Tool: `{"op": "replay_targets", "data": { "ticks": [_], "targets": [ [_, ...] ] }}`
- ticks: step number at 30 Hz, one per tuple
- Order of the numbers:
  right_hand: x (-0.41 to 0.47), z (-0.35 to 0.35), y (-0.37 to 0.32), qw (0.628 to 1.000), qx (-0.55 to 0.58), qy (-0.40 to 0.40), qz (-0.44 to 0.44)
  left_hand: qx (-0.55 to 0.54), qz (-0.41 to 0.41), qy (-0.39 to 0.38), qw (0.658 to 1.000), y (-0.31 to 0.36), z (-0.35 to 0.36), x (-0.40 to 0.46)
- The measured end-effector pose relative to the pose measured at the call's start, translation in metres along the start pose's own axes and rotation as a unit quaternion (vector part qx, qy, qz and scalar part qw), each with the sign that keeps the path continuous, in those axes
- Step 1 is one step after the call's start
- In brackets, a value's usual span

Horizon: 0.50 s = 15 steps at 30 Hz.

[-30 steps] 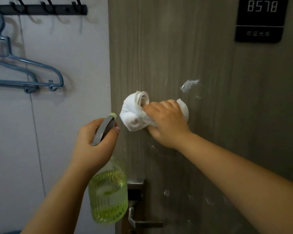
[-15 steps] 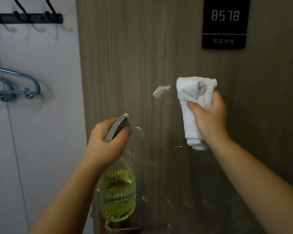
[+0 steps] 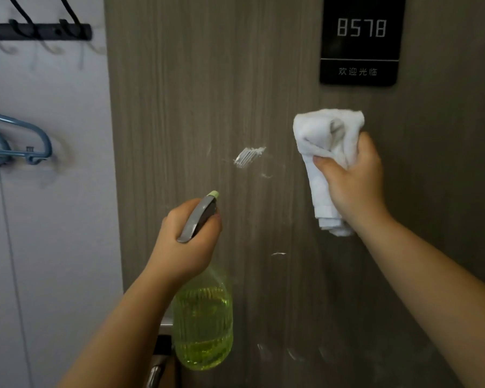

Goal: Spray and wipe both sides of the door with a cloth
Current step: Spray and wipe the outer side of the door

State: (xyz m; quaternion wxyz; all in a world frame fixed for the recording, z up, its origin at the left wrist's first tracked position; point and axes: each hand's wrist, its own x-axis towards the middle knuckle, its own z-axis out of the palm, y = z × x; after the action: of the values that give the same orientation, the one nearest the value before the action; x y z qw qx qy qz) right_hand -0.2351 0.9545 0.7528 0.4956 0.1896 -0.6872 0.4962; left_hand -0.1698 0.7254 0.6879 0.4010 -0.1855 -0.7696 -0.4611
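Two forearms reach up from the bottom of the frame toward the grey wood-grain door, which fills the centre and right. Right of centre, the right hand clutches a bunched white cloth at the door face. Lower centre, the left hand grips the spray bottle of yellow-green liquid, nozzle aimed at a white smear.

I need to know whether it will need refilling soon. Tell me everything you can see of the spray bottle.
The spray bottle is clear, ribbed, plastic-looking, roughly two-thirds full of yellow-green liquid. Its grey trigger head ends in a pale green nozzle aimed at the door. It hangs upright in front of the door's left edge, above the handle. Only the left hand touches it, gripping the neck and head.
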Motion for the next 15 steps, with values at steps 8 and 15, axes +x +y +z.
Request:
{"op": "replay_targets", "data": {
  "ticks": [8, 15],
  "targets": [
    [0.061, 0.034, -0.043, 0.944, -0.197, 0.041, -0.261, -0.010, 0.017, 0.047, 0.999, 0.000, 0.002, 0.007],
    [0.057, 0.081, -0.032, 0.875, -0.324, 0.045, -0.357, -0.016, 0.003, 0.095, 0.995, -0.008, -0.001, 0.019]
  ]
}}
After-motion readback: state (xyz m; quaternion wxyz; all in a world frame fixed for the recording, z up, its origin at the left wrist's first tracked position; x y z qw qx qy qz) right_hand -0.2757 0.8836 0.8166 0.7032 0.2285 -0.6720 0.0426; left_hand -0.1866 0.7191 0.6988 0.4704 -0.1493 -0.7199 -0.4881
